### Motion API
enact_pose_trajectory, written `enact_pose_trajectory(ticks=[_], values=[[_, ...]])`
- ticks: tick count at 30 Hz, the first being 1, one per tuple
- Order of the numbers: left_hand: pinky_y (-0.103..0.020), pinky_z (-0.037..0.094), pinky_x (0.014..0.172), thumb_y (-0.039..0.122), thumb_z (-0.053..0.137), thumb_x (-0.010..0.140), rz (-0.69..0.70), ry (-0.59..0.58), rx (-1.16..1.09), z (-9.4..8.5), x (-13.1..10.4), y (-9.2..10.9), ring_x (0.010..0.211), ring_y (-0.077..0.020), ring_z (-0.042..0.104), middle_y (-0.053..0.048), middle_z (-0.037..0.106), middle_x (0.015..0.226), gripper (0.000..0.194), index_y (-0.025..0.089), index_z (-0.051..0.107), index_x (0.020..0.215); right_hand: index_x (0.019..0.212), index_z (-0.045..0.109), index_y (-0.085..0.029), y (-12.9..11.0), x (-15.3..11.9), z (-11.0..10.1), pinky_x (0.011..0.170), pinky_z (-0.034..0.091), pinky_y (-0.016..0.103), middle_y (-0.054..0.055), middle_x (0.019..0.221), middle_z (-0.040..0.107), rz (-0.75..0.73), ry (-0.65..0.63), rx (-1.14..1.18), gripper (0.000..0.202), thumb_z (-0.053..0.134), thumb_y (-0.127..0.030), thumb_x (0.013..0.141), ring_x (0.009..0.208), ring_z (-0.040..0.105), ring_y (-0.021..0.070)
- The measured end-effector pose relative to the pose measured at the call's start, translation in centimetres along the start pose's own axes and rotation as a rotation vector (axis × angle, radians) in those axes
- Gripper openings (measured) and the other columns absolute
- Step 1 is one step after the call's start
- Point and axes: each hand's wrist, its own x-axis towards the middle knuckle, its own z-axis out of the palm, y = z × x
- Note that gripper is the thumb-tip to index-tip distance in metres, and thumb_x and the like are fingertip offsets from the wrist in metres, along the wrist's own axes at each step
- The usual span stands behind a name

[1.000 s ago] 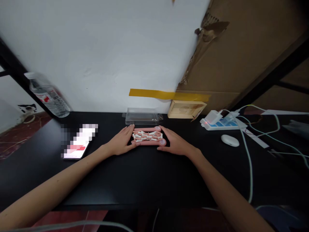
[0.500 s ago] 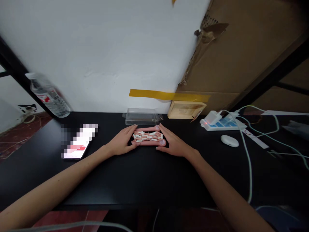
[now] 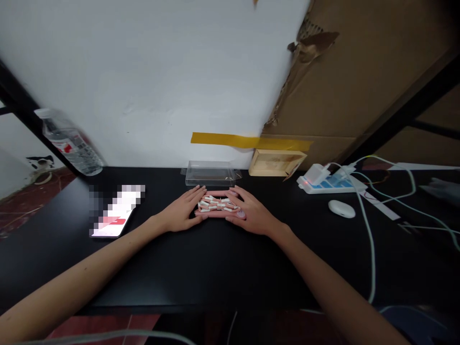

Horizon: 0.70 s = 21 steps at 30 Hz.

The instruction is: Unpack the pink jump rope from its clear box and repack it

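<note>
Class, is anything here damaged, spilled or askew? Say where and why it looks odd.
The brown cardboard behind the desk is damaged: its left edge is ragged, with a torn flap sticking out. No spill shows.

Before the clear rectangular plastic case (image 3: 210, 175) lies a pink-and-white two-handled bundle (image 3: 220, 205); left of the case, a flat oblong phone (image 3: 118, 211); right of the case, a white plastic power strip (image 3: 326, 185).

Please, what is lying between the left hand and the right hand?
In the head view, a pink-and-white segmented bundle lies there between two pink bars, with the left hand and right hand at its ends.
</note>
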Motion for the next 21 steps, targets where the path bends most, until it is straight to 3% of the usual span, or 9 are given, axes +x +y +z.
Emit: enact_pose_trajectory(ticks=[6,11,17,21], values=[[-0.050,0.027,0.121,0.052,0.046,0.098,-0.008,0.031,0.005,-0.4,0.1,0.5,0.151,-0.0314,0.026,-0.019,0.035,0.159,0.072,0.009,0.031,0.154,0.159,0.030,-0.022,0.4,0.0,0.5,0.120,0.032,0.058,0.014,0.162,0.036,-0.015,-0.007,0.079,0.079,0.058,-0.056,0.093,0.151,0.029,0.0332],[-0.049,0.029,0.119,0.047,0.051,0.095,-0.002,0.042,0.089,-1.1,1.9,1.9,0.145,-0.0314,0.039,-0.018,0.050,0.150,0.063,0.011,0.043,0.146,0.159,0.027,-0.021,0.7,0.2,0.7,0.122,0.029,0.056,0.013,0.162,0.035,-0.046,-0.016,0.084,0.081,0.057,-0.057,0.093,0.152,0.024,0.0314],[-0.050,0.030,0.117,0.054,0.056,0.090,0.008,0.039,0.155,0.5,4.1,3.5,0.139,-0.0386,0.043,-0.025,0.048,0.147,0.077,0.002,0.041,0.145,0.157,0.030,-0.008,0.7,0.1,0.6,0.123,0.028,0.055,0.022,0.161,0.033,-0.036,-0.040,0.047,0.089,0.063,-0.056,0.089,0.152,0.024,0.0340],[-0.051,0.031,0.116,0.059,0.051,0.093,0.046,0.074,0.142,1.1,3.9,3.3,0.136,-0.0389,0.044,-0.025,0.047,0.147,0.078,0.003,0.040,0.145,0.159,0.027,-0.015,1.2,-0.2,0.2,0.122,0.027,0.057,0.018,0.163,0.030,-0.030,-0.056,0.061,0.090,0.066,-0.054,0.088,0.153,0.021,0.0333]])
